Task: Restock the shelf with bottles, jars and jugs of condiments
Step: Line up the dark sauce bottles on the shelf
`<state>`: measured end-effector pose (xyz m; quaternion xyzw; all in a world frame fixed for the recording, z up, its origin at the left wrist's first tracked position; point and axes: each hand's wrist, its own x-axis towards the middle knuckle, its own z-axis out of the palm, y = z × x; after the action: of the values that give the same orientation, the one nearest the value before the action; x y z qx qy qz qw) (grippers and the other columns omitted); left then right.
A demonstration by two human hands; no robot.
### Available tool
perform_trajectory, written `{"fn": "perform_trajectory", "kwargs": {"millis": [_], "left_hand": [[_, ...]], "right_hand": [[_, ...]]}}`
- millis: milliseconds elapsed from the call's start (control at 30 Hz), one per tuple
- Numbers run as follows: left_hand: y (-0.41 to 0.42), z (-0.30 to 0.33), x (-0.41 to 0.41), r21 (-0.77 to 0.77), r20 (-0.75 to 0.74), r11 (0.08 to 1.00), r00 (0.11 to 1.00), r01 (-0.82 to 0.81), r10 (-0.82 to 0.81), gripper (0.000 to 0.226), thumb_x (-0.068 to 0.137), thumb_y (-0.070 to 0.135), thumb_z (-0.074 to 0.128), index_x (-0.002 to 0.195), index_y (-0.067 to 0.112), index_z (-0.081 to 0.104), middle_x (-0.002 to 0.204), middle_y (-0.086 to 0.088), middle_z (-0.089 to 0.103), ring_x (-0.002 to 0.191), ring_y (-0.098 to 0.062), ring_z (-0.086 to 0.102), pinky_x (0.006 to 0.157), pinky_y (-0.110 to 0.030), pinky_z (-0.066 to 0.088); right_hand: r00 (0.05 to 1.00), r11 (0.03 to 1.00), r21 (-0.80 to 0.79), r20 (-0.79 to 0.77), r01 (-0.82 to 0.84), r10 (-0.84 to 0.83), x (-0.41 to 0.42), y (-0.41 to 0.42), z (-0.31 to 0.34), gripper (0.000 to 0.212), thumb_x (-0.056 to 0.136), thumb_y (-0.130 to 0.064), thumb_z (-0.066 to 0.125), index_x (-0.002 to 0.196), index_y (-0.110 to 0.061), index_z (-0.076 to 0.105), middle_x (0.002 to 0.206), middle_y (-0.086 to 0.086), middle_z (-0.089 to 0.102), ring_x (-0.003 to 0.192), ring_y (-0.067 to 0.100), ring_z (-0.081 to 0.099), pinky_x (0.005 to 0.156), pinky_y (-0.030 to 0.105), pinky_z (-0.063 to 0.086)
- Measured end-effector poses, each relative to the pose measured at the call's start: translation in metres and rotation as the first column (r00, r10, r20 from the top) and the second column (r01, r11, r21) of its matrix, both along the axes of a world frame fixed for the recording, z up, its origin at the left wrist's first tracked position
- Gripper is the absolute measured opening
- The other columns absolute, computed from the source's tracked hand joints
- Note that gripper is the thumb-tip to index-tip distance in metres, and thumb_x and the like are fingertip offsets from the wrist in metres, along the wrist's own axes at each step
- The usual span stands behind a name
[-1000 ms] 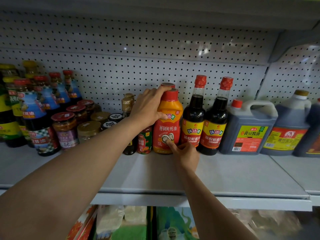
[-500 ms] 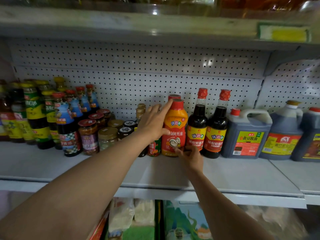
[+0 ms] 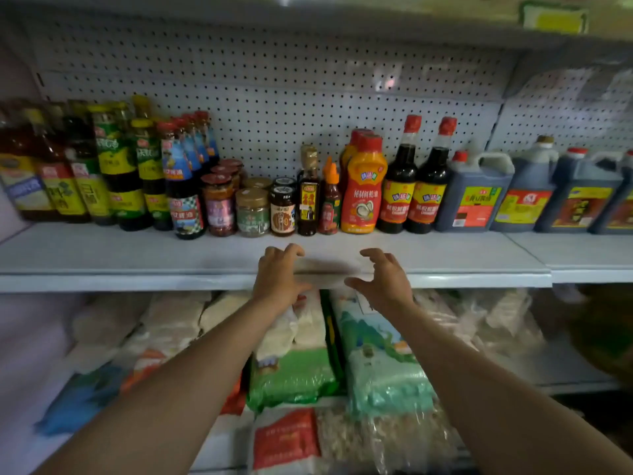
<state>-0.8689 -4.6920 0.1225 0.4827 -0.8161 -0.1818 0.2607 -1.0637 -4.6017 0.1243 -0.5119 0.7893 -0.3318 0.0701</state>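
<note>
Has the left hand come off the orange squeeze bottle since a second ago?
Yes. The left hand has pulled back from the orange squeeze bottle to the shelf's front edge, holding nothing.

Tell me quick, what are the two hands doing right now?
Left hand: open, fingers loosely curled, holding nothing.
Right hand: open, fingers loosely curled, holding nothing.

**Condiments lined along the back of the shelf**

The white shelf (image 3: pixel 137 258) carries one upright row against the pegboard. An orange squeeze bottle of oyster sauce (image 3: pixel 363 186) with a red cap stands mid-row, a twin right behind it. To its right stand two dark soy sauce bottles (image 3: pixel 412 186) with red caps, then dark handled jugs (image 3: pixel 474 197). To its left come small sauce bottles, lidded jars (image 3: pixel 252 212) and tall blue-labelled and green-labelled bottles.
</note>
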Motion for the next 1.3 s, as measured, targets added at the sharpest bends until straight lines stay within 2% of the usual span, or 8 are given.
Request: {"fn": "perform_trajectory", "kwargs": {"millis": [233, 367, 600, 733, 933, 1067, 1167, 1300], "left_hand": [[0.051, -0.089, 0.069, 0.167, 0.078, 0.985, 0.996, -0.044, 0.031, 0.080, 0.062, 0.035, 0.090, 0.132, 0.029, 0.053, 0.137, -0.010, 0.051, 0.122, -0.031, 0.045, 0.100, -0.039, 0.042], [0.073, -0.133, 0.100, 0.237, 0.139, 0.967, 0.988, -0.093, 0.061, 0.074, 0.067, 0.032, 0.089, 0.131, 0.028, 0.053, 0.133, -0.012, 0.048, 0.119, -0.032, 0.045, 0.094, -0.036, 0.042], [0.097, -0.237, 0.126, 0.386, 0.209, 0.897, 0.967, -0.217, 0.144, 0.068, 0.066, 0.044, 0.084, 0.125, 0.031, 0.053, 0.127, -0.007, 0.057, 0.116, -0.031, 0.050, 0.091, -0.048, 0.049], [0.118, -0.315, 0.120, 0.513, 0.211, 0.823, 0.965, -0.245, 0.156, 0.079, 0.062, 0.046, 0.085, 0.130, 0.019, 0.055, 0.117, -0.012, 0.060, 0.110, -0.033, 0.056, 0.088, -0.040, 0.049], [0.160, -0.470, 0.117, 0.703, 0.262, 0.645, 0.952, -0.300, 0.158, 0.075, 0.077, 0.034, 0.082, 0.141, 0.017, 0.045, 0.134, -0.010, 0.048, 0.127, -0.031, 0.045, 0.102, -0.042, 0.044], [0.175, -0.578, 0.115, 0.793, 0.229, 0.538, 0.958, -0.287, 0.173, 0.055, 0.079, 0.032, 0.080, 0.123, 0.010, 0.055, 0.114, -0.001, 0.059, 0.108, -0.020, 0.057, 0.085, -0.030, 0.046], [0.182, -0.657, 0.112, 0.838, 0.176, 0.483, 0.964, -0.253, 0.199, 0.046, 0.074, 0.053, 0.071, 0.104, 0.019, 0.061, 0.092, 0.008, 0.066, 0.090, -0.013, 0.065, 0.067, -0.025, 0.043], [0.187, -0.755, 0.107, 0.875, 0.125, 0.427, 0.958, -0.229, 0.258, 0.034, 0.086, 0.049, 0.070, 0.107, 0.024, 0.060, 0.095, 0.011, 0.066, 0.092, -0.009, 0.063, 0.075, -0.023, 0.043]], "right_hand": [[0.994, 0.963, 0.261, -0.062, -0.072, 0.091, 0.062, 0.052, -0.059, 0.069, 0.080, -0.041, 0.081, 0.140, -0.025, 0.050, 0.139, 0.008, 0.049, 0.122, 0.032, 0.054, 0.093, 0.038, 0.050], [0.982, 0.914, 0.389, -0.089, -0.118, 0.165, 0.079, 0.064, -0.098, 0.073, 0.082, -0.038, 0.080, 0.145, -0.025, 0.046, 0.142, 0.006, 0.049, 0.126, 0.029, 0.051, 0.097, 0.036, 0.046], [0.974, 0.830, 0.515, 0.057, -0.215, 0.218, 0.092, 0.076, -0.196, 0.067, 0.081, -0.033, 0.080, 0.141, -0.022, 0.051, 0.142, 0.007, 0.051, 0.126, 0.027, 0.052, 0.099, 0.034, 0.045], [0.966, 0.715, 0.650, 0.163, -0.258, 0.200, 0.084, 0.093, -0.285, 0.068, 0.082, -0.036, 0.079, 0.141, -0.018, 0.051, 0.142, 0.010, 0.050, 0.125, 0.028, 0.052, 0.096, 0.033, 0.044], [0.956, 0.563, 0.781, 0.290, -0.268, 0.053, 0.068, 0.126, -0.451, 0.060, 0.089, -0.045, 0.071, 0.139, -0.019, 0.051, 0.135, 0.005, 0.055, 0.120, 0.025, 0.056, 0.087, 0.032, 0.048], [0.935, 0.503, 0.829, 0.339, -0.242, -0.109, 0.071, 0.139, -0.565, 0.053, 0.091, -0.044, 0.069, 0.135, -0.020, 0.054, 0.129, 0.004, 0.060, 0.107, 0.020, 0.057, 0.086, 0.032, 0.049], [0.896, 0.489, 0.837, 0.389, -0.246, -0.215, 0.078, 0.146, -0.648, 0.042, 0.094, -0.039, 0.068, 0.130, -0.021, 0.055, 0.110, -0.001, 0.056, 0.093, 0.013, 0.049, 0.077, 0.026, 0.043], [0.807, 0.472, 0.842, 0.459, -0.262, -0.372, 0.092, 0.153, -0.754, 0.032, 0.090, -0.043, 0.070, 0.112, -0.024, 0.056, 0.099, -0.005, 0.062, 0.083, 0.010, 0.060, 0.075, 0.031, 0.056]]}}
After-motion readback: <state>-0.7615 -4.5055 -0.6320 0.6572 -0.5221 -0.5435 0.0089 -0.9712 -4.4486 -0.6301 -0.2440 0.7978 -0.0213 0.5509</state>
